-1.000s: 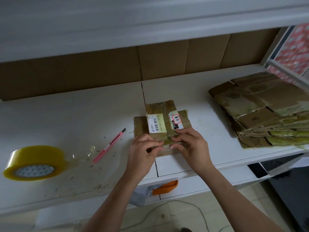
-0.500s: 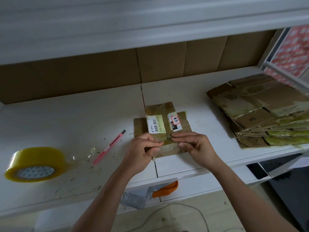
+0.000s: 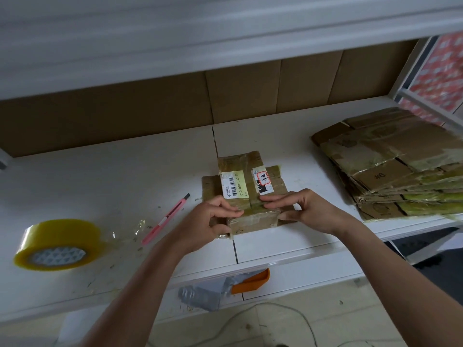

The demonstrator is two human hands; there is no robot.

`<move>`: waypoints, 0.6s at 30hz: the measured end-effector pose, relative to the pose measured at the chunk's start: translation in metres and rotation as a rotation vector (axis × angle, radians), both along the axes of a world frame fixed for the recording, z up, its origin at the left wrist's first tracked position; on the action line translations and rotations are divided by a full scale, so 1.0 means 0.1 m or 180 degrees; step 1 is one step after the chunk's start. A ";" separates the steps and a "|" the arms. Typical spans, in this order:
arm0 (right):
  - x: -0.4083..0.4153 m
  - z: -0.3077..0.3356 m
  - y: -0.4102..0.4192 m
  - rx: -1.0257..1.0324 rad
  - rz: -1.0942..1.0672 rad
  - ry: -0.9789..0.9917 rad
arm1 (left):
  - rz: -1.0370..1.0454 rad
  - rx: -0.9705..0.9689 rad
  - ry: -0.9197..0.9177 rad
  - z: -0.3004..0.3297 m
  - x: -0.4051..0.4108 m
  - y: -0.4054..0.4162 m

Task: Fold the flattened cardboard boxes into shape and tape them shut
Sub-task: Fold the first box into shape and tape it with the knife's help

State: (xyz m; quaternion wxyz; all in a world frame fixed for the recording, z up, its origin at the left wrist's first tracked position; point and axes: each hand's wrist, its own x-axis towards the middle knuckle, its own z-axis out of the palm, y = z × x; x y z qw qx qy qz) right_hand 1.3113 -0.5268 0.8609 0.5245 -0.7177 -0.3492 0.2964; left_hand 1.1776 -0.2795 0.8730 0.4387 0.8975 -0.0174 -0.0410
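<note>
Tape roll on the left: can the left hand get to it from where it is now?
Probably yes. The tape roll lies alone on the white worktop, left of the left hand; only the pink utility knife lies between, easily passed over. The hand must first release the small cardboard box.

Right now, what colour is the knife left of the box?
Pink, with a black tip: the knife, in the head view.
</note>
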 end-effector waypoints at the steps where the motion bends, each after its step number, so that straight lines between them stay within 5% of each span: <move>1: -0.01 -0.01 0.01 0.0066 -0.0041 0.0004 | 0.0058 -0.0035 -0.0045 -0.01 0.00 0.00; 4: -0.08 -0.08 0.05 0.0345 -0.0342 -0.0227 | 0.0303 -0.0152 -0.0317 -0.09 0.00 -0.05; 9: -0.27 -0.25 0.09 0.0487 -0.0821 -0.1531 | 0.0715 -0.0040 -0.0940 -0.26 -0.02 -0.21; 14: -0.31 -0.31 0.09 0.0504 -0.0806 -0.1910 | 0.0682 0.0102 -0.0850 -0.29 -0.05 -0.18; 18: -0.42 -0.34 0.22 0.0613 -0.1268 -0.2317 | 0.0815 0.0529 -0.1356 -0.25 -0.07 -0.28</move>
